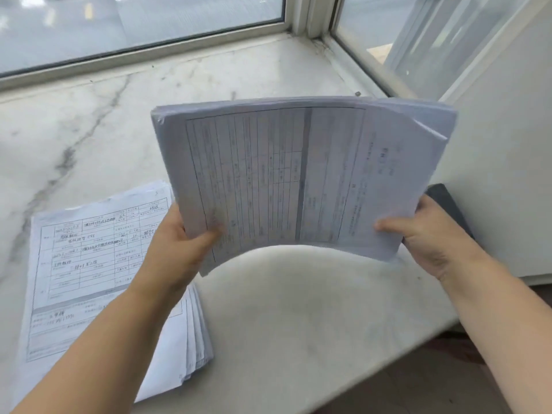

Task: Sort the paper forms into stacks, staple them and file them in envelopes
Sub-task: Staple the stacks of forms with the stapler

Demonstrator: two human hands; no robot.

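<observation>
I note left hand and right hand each clenched on the paper bundle, bowed above the bench, probably to square edges.

There are two hands, the left hand and the right hand, two stacks of paper forms, one held stack and one lying stack, one marble sill, one dark object and two window panes.
</observation>
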